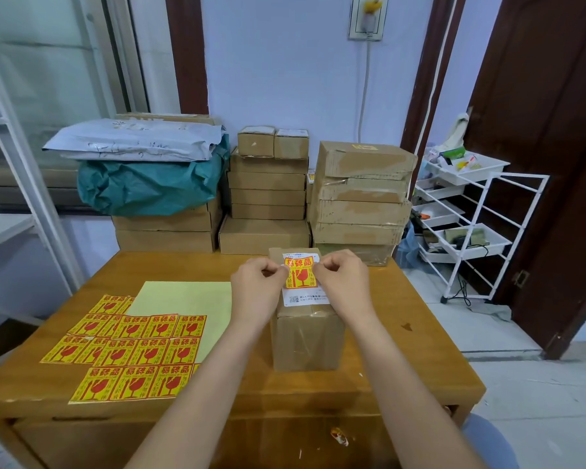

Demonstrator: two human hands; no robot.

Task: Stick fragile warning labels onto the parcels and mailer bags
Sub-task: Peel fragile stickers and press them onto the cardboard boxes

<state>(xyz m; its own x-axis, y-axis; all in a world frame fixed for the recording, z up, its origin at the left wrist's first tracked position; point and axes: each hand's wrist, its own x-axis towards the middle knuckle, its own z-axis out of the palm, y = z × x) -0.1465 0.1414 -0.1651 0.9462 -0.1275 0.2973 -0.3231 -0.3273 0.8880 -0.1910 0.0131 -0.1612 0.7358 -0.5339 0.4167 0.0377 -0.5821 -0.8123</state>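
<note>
Head view: both hands (305, 282) pinch a fragile label (299, 272) over the parcel (307, 336); sticker sheets (129, 350) lie left.

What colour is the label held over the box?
Yellow with red print, on the label, seen in the head view.

The characters 易碎品 are read in red on the yellow fragile label (299, 271) held over the white shipping slip (306, 296) on the cardboard box (307, 336); a broken-goblet sign is shown beneath them. The same characters and sign are repeated on the label sheets (129, 346) at nine o'clock of the box. The slip's small print cannot be read.
</note>
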